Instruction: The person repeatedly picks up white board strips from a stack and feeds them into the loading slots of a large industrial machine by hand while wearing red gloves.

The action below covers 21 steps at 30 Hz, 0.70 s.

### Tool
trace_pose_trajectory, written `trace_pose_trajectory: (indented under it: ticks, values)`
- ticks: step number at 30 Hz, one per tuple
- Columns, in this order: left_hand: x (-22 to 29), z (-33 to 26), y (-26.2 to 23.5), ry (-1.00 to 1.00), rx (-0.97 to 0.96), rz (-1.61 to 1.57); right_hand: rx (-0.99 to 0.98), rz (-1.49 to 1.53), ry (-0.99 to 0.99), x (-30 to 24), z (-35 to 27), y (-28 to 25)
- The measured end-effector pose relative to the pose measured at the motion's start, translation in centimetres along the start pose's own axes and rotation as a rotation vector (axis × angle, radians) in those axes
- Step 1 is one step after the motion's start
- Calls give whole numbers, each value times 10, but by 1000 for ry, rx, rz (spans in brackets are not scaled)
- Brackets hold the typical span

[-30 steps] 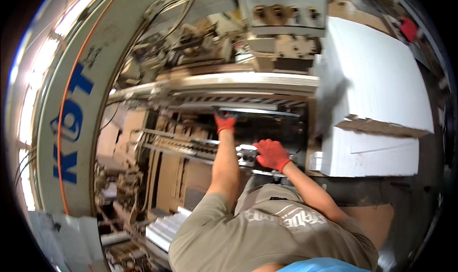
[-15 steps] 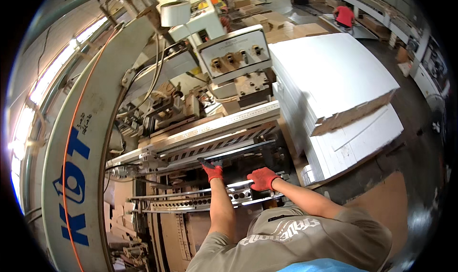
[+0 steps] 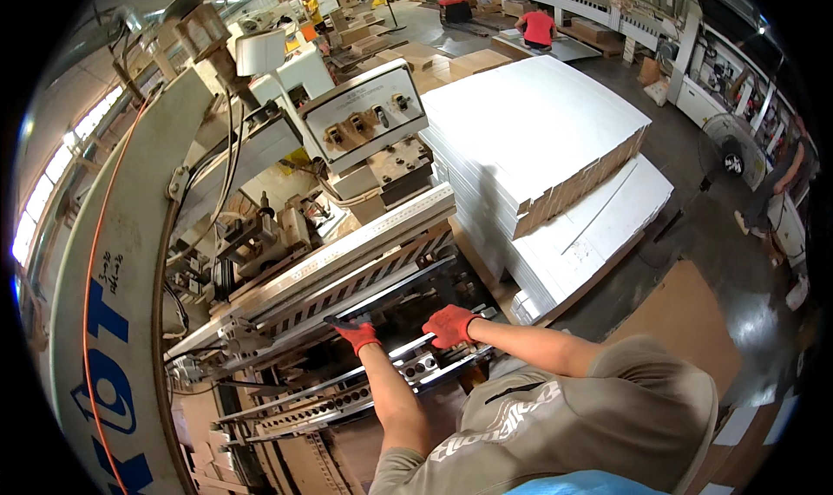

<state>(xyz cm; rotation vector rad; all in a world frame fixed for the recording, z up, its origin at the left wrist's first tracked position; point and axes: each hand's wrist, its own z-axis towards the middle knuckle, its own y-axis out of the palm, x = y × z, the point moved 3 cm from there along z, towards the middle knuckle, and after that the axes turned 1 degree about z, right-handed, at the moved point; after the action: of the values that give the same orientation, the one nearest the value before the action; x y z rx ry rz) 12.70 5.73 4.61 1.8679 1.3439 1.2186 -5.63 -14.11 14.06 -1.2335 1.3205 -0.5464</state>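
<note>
My left hand [image 3: 356, 332], in a red glove with dark fingers, reaches over the bed of a large machine. Its fingers stretch out toward the slotted metal guide [image 3: 347, 300]. Just right of it, my right hand [image 3: 449, 327], also gloved in red, is closed with the fingers curled under. It rests by the near metal rail [image 3: 406, 347], and whatever lies inside the fingers is hidden. Below both hands runs a perforated metal bar [image 3: 347, 401]. Dark machine parts show between the guide and the rail.
A tall stack of white boards [image 3: 547, 113] stands right of the machine, above a lower white stack [image 3: 599, 226]. A tilted control panel [image 3: 364, 113] overhangs the far side. The curved machine arm [image 3: 104, 235] rises at left. A person in red [image 3: 538, 29] crouches far back.
My view has swung to the right, so the machine and stacks shift left and down in it. Another person now shows at the far right. Both hands keep nearly the same pose at the machine.
</note>
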Motion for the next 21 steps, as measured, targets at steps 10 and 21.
trace_pose_trajectory:
  ticks: [10,21]
  values:
    - [7,11,-12,-29,-111,45,60,60,30,7,-4,5]
    - [6,35,-24,171,-185,279,298,221,-165,16,-17,-3]
